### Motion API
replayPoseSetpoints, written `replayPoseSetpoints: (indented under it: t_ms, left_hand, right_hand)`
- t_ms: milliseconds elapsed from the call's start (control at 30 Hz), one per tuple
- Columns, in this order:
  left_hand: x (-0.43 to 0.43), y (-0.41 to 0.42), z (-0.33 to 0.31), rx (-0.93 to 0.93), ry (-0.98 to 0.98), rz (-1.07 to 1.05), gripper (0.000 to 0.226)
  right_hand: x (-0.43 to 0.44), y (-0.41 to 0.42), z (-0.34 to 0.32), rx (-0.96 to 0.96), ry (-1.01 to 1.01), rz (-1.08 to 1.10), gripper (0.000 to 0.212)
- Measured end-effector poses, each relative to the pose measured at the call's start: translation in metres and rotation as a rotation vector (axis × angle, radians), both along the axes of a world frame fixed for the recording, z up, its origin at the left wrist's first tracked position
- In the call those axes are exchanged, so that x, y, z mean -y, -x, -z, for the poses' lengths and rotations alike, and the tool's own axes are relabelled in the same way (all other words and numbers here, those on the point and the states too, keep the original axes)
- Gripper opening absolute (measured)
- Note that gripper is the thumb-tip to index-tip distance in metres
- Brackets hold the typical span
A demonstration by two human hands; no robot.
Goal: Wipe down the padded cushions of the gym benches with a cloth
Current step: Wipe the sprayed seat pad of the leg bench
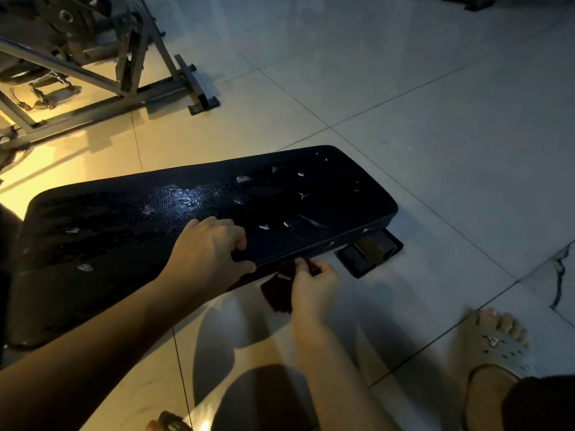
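Cloth [277,292] in right hand [314,287], cushion [186,206] in left [208,250]

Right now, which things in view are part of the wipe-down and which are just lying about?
In the job: bench cushion, cloth, left hand gripping the cushion's near edge, right hand holding the cloth.
Not in it: metal gym frame, sandal on a foot.

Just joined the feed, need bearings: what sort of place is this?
Probably a gym: a black padded bench cushion, a steel machine frame carrying weight plates, all on a tiled floor.
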State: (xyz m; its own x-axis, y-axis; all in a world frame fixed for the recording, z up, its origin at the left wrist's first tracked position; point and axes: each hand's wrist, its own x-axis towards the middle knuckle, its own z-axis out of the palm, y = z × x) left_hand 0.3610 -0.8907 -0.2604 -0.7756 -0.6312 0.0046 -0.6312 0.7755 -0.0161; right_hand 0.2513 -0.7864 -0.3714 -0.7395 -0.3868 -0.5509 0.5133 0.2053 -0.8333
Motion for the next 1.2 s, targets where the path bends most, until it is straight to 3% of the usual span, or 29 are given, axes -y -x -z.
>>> replayPoseSetpoints:
  t_ms: [100, 267, 400, 500, 700, 800, 900, 1033, 1133, 1200]
  left_hand:
    - [-0.001, 0.000, 0.004, -0.042, 0.022, 0.045, 0.035]
    - [0.001, 0.010, 0.017, -0.062, 0.055, 0.136, 0.041]
    - [0.001, 0.016, 0.029, -0.079, 0.084, 0.230, 0.036]
    - [-0.001, 0.020, 0.036, -0.094, 0.103, 0.268, 0.036]
    - [-0.001, 0.037, 0.042, -0.064, 0.119, 0.345, 0.041]
    - [0.000, 0.041, 0.044, -0.071, 0.111, 0.351, 0.039]
    - [0.000, 0.040, 0.045, -0.083, 0.111, 0.354, 0.037]
    - [0.002, 0.038, 0.048, -0.072, 0.116, 0.356, 0.038]
    - [0.002, 0.038, 0.048, -0.056, 0.113, 0.355, 0.044]
    - [0.001, 0.039, 0.048, -0.043, 0.115, 0.356, 0.044]
  right_hand:
    - [-0.004, 0.022, 0.004, 0.033, -0.021, 0.122, 0.023]
    - [-0.005, -0.038, -0.018, 0.077, 0.077, -0.110, 0.016]
    - [-0.005, 0.019, -0.013, -0.019, 0.034, 0.056, 0.024]
    - [-0.009, 0.061, -0.008, -0.111, -0.029, 0.179, 0.015]
    - [-0.013, 0.010, -0.008, -0.145, 0.003, -0.147, 0.017]
    - [-0.006, 0.052, 0.003, -0.102, -0.038, 0.002, 0.019]
    - [-0.009, 0.087, 0.010, -0.226, -0.100, 0.134, 0.013]
    - [-0.009, 0.026, -0.004, -0.154, -0.042, -0.140, 0.012]
    - [-0.004, 0.036, 0.002, -0.127, -0.027, -0.042, 0.013]
    - [-0.003, 0.074, 0.009, -0.137, -0.119, 0.091, 0.012]
